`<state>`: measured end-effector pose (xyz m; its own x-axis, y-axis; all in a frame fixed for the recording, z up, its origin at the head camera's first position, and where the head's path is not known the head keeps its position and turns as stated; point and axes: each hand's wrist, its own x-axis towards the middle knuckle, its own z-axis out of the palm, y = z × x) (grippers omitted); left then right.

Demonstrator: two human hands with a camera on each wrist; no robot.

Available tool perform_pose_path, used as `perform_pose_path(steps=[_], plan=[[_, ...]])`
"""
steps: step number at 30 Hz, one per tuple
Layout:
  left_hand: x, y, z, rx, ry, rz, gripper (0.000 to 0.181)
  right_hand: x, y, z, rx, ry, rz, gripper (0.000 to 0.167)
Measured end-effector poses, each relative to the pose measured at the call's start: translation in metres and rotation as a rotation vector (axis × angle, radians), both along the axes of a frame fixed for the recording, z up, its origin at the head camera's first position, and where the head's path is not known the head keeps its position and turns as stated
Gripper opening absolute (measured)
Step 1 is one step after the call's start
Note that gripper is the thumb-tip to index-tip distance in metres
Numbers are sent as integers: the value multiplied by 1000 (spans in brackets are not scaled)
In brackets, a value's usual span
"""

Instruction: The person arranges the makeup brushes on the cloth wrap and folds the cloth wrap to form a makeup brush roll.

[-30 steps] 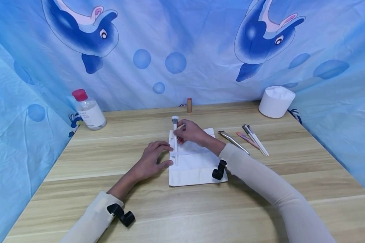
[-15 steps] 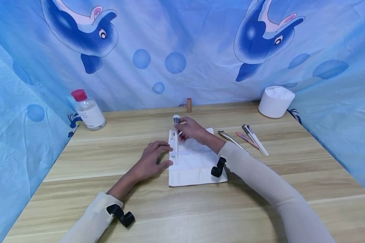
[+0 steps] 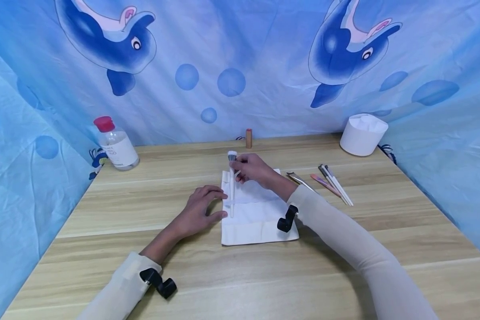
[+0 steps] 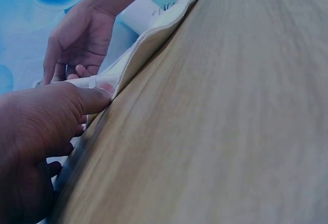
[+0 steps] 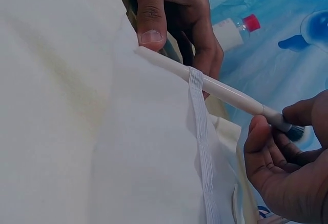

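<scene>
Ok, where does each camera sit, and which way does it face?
Head: on the head, facing forward and down at the brush and cloth; left hand, right hand and sleeves show.
Left wrist: worn there, looking past the left hand along the table; right hand beyond.
Right wrist: worn there, looking over the cloth at the right hand pinching the brush; left hand beyond.
Both wrist views share brush, cloth and hands.

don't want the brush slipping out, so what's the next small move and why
I'd probably let the right grip release the brush: its handle already runs under the band, with the tip past it, and the left grip rests at the cloth's edge by that tip, so the band should likely hold it.
</scene>
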<state>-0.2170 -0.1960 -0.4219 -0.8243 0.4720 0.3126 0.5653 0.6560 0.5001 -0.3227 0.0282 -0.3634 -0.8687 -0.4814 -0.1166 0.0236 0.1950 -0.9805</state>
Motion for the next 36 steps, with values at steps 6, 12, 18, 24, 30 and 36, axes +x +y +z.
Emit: perform_pose_path(steps=[6, 12, 18, 24, 30, 36], plan=[[1, 0, 2, -5, -17, 4, 48, 2, 3, -5, 29, -43, 29, 28], [0, 0, 2, -7, -25, 5, 48, 4, 4, -9, 76, -28, 82, 28], [-1, 0, 3, -9, -17, 3, 47, 5, 6, -10, 125, -4, 99, 28], [0, 1, 4, -10, -26, 8, 48, 7, 6, -10, 223, 54, 120, 31], [0, 1, 3, -11, -21, 11, 48, 9, 8, -10, 294, 70, 173, 35], [0, 1, 2, -13, -18, 15, 48, 12, 8, -9, 356, 90, 235, 36]])
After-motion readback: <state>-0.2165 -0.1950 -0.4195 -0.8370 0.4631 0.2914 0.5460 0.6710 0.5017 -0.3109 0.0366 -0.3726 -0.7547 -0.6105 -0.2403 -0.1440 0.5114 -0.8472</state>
